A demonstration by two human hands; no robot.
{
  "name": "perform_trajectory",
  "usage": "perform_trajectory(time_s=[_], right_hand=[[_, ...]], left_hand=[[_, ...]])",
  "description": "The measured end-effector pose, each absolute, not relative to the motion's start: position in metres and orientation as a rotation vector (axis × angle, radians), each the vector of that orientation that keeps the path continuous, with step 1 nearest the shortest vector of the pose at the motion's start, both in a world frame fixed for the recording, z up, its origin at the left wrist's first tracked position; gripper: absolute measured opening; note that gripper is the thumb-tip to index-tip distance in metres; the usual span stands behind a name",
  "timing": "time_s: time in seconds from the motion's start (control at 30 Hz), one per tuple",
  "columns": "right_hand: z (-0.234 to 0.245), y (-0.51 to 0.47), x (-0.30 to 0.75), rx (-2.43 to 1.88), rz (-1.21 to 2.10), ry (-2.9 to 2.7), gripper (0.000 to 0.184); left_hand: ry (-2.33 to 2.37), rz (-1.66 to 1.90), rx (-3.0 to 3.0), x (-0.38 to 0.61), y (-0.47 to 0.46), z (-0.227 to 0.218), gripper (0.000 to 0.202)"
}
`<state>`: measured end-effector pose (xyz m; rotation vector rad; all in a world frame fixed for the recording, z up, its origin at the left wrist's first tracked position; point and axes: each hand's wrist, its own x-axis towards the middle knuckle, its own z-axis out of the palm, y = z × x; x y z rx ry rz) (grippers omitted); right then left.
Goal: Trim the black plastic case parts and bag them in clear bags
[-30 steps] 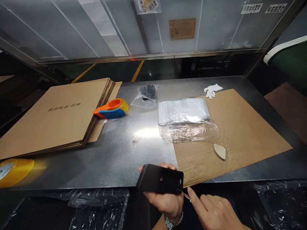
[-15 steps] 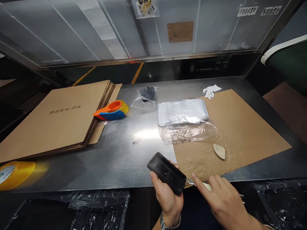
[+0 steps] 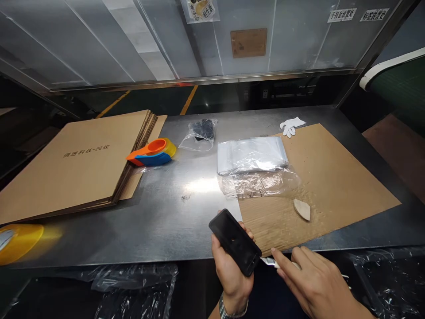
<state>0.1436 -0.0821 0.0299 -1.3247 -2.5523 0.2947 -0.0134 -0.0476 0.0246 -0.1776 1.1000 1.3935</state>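
Observation:
My left hand [image 3: 230, 272] grips a flat black rectangular case [image 3: 235, 242] at the near edge of the metal table [image 3: 172, 217], tilted with one end toward me. My right hand [image 3: 315, 283] is closed on a small pale-handled blade tool [image 3: 270, 262], its tip touching the case's lower right corner. A brown cardboard sheet [image 3: 332, 181] lies just beyond both hands, with a small beige scrap [image 3: 301, 209] on it.
A stack of flat cardboard [image 3: 76, 164] lies at the left, an orange-blue tape dispenser [image 3: 152, 153] beside it. Clear plastic bags [image 3: 252, 155] sit mid-table, a bag with dark parts [image 3: 201, 133] behind. A white glove [image 3: 291, 126] lies far right, a yellow tape roll [image 3: 18, 241] near left.
My left hand has turned the black case over from lying broadside to slanting diagonally. My right hand with the blade has shifted right and stays at the case's corner.

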Motion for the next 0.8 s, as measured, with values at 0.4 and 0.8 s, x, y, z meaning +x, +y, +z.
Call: perform_trajectory(time_s=[0.4,0.8], right_hand=[[0.0243,-0.0831,0.1450,-1.346,0.304,-2.595,0.034],[0.0247,-0.0796,0.1485,-1.301,0.483,-2.545,0.034]], left_hand=[[1.073,1.530,-0.033,-0.0117,-0.0569,0.0206,0.044],[1.094,1.391,-0.126,-0.0141,-0.0526,0.0222,0.044]])
